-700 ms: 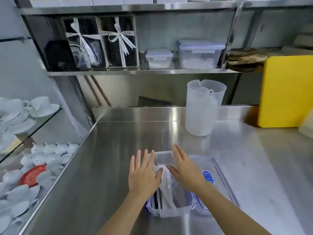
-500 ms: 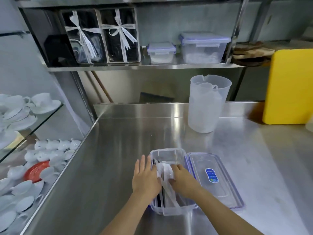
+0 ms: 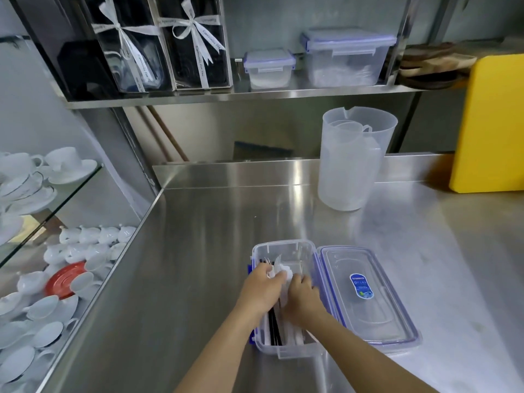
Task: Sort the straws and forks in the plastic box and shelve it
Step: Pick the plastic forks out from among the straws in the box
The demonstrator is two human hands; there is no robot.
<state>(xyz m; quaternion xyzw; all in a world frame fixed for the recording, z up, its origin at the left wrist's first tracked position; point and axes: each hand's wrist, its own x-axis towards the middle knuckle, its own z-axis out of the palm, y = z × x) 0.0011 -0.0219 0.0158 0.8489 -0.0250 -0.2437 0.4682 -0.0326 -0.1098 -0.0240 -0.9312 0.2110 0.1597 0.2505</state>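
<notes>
Tabletop [image 3: 198, 265] of steel carries the open plastic box [image 3: 283, 346] at its near middle, lid [image 3: 368, 296] lying just right. Both hands are inside: left hand [image 3: 262, 290] fingers grasping white forks [image 3: 276, 268], right hand [image 3: 303, 297] curled on white pieces beside black straws [image 3: 274, 327].

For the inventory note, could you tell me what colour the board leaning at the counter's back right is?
Yellow: the board shows plainly in the head view.
</notes>
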